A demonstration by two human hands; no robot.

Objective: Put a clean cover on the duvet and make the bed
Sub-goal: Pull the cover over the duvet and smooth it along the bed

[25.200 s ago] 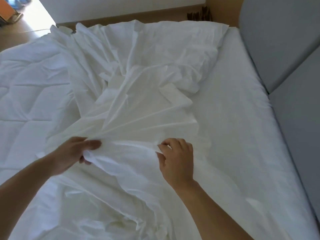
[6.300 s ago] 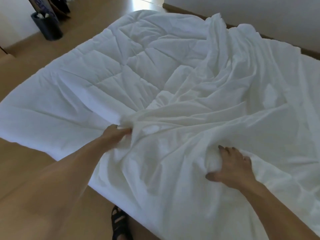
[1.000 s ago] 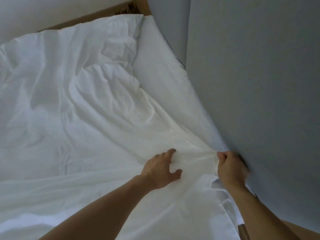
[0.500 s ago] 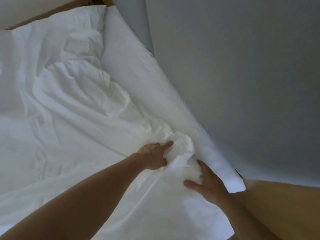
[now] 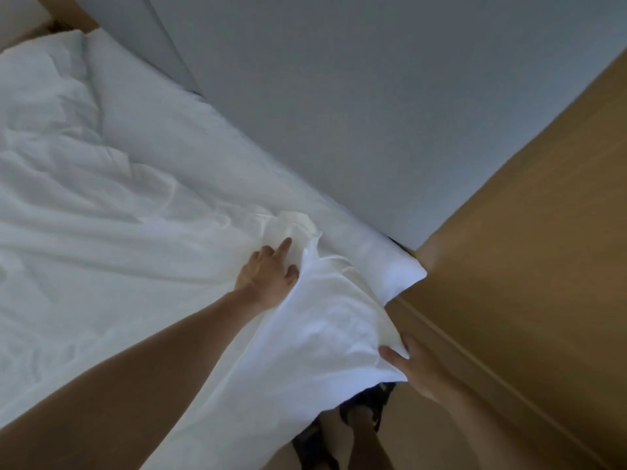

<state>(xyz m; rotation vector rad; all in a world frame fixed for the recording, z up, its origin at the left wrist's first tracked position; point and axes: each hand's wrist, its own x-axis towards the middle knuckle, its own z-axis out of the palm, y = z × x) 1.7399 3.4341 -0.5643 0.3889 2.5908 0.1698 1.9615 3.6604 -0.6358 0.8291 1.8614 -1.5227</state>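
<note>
The white duvet cover (image 5: 112, 232) lies crumpled across the bed, with the duvet hidden inside or beneath it. My left hand (image 5: 268, 273) rests on the cover near the head corner, index finger stretched out, partly tucked under a raised fold (image 5: 325, 320). My right hand (image 5: 417, 368) grips the corner of that fold where it hangs over the bed's side edge, thumb on top. The mattress in its white sheet (image 5: 393, 269) shows bare along the headboard.
A grey padded headboard (image 5: 339, 113) runs along the right side of the bed. A wooden wall panel and floor (image 5: 526, 266) fill the right. My sandalled feet (image 5: 359, 418) stand on the floor just below the hanging cover.
My right hand has dropped from the mattress corner to the bed's side edge, pulling the cover corner down and out. The left hand has flattened on the cover. The view has shifted right.
</note>
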